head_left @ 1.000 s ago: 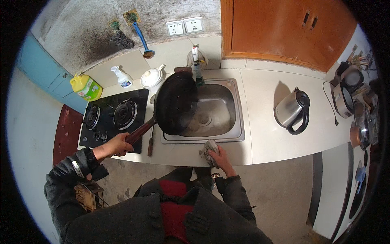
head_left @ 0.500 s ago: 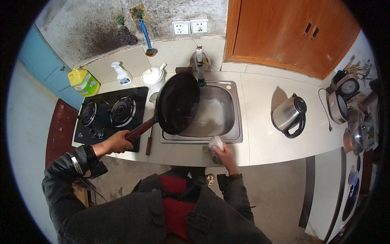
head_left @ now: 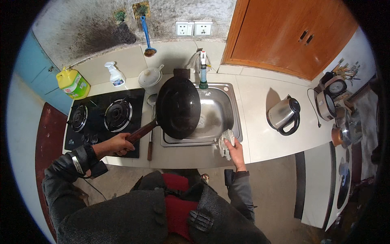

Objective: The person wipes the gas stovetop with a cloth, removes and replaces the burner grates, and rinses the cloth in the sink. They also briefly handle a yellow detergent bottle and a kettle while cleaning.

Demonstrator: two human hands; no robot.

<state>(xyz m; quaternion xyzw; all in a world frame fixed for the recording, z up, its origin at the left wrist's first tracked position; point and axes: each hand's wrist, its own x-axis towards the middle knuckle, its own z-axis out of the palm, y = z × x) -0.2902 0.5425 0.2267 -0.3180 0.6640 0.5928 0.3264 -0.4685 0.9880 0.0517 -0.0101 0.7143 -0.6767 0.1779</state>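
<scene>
My left hand (head_left: 117,145) is wrapped round the wooden handle of a black wok (head_left: 178,107), which is held up over the left part of the steel sink (head_left: 238,118). The wok hides that side of the basin. At the sink's front right corner, my right hand (head_left: 235,154) grips a crumpled whitish cloth (head_left: 224,144). Left of the wok, a spatula with a wooden handle (head_left: 150,149) lies on the counter, partly under the wok's handle. The tap (head_left: 203,69) stands behind the sink.
A black two-burner gas stove (head_left: 102,142) is at the left, with a yellow jug (head_left: 74,83), a spray bottle (head_left: 115,75) and a white lidded pot (head_left: 150,78) behind. To the right stand a steel kettle (head_left: 283,114) and a rice cooker (head_left: 326,105). A blue-handled brush (head_left: 146,34) hangs on the wall.
My right hand has moved right and slightly up with the cloth, which looks more spread out. The wok has shifted slightly, its handle still in my left hand. The whole view has moved a little.
</scene>
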